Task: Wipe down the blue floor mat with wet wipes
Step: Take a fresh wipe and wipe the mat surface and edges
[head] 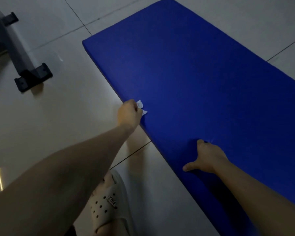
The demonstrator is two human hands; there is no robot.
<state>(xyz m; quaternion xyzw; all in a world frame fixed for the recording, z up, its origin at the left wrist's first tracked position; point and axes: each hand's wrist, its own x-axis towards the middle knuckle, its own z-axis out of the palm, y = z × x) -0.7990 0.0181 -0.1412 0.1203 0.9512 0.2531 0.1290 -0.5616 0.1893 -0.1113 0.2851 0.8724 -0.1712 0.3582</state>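
- Head view: the blue floor mat (194,74) lay flat on the tiled floor (58,116) and ran from the lower right to the top of the picture.
- The left hand (129,113) was closed around a crumpled white wet wipe (141,108). It held the wipe against the mat just inside the long left edge, about halfway along what was visible.
- The right hand (206,155) was open and pressed down on the mat nearer to the person, with the thumb spread out. The cover showed a small dent and creases at the fingertips.
- A beige clog (106,201) stood on the floor beside the mat. A grey frame (24,53) with black feet stood well apart, at the upper left.
- Judgement on the step: the wiping seemed to be at the left border, and most of the surface farther away probably remained to do.
- To do it well, I think the wipe should be opened flatter under the fingers, because a small ball cleans only a narrow line.
- The strokes should be long, overlap, and go along the edge.
- The right hand should hold the mat firmly so it did not slide on the smooth tiles.
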